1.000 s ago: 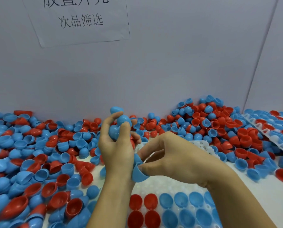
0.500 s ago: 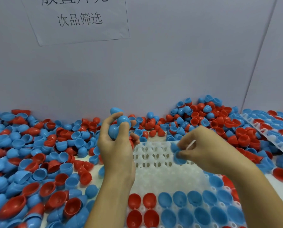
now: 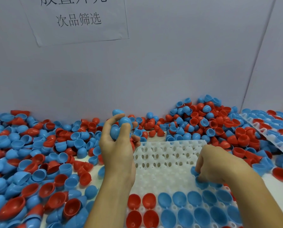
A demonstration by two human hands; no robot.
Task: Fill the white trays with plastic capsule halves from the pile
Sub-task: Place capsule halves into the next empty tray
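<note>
A white tray (image 3: pixel 167 155) with rows of hollow sockets lies in front of me; its near rows hold red and blue capsule halves (image 3: pixel 182 211). My left hand (image 3: pixel 117 145) is raised over the tray's left edge and grips a few blue capsule halves (image 3: pixel 121 127) stacked in its curled fingers. My right hand (image 3: pixel 218 167) is down on the tray's right side, fingers curled round a blue capsule half (image 3: pixel 195 172) that it presses at a socket. The pile (image 3: pixel 38 153) of red and blue halves covers the table to the left and behind.
A second white tray (image 3: pixel 272 137) filled with halves lies tilted at the far right. More halves (image 3: pixel 208 119) are heaped against the grey wall behind the tray. A paper notice (image 3: pixel 78 18) hangs on the wall.
My right hand took a blue half from beside the left hand, carried it right and lowered it onto the tray. The left hand stayed raised with its halves.
</note>
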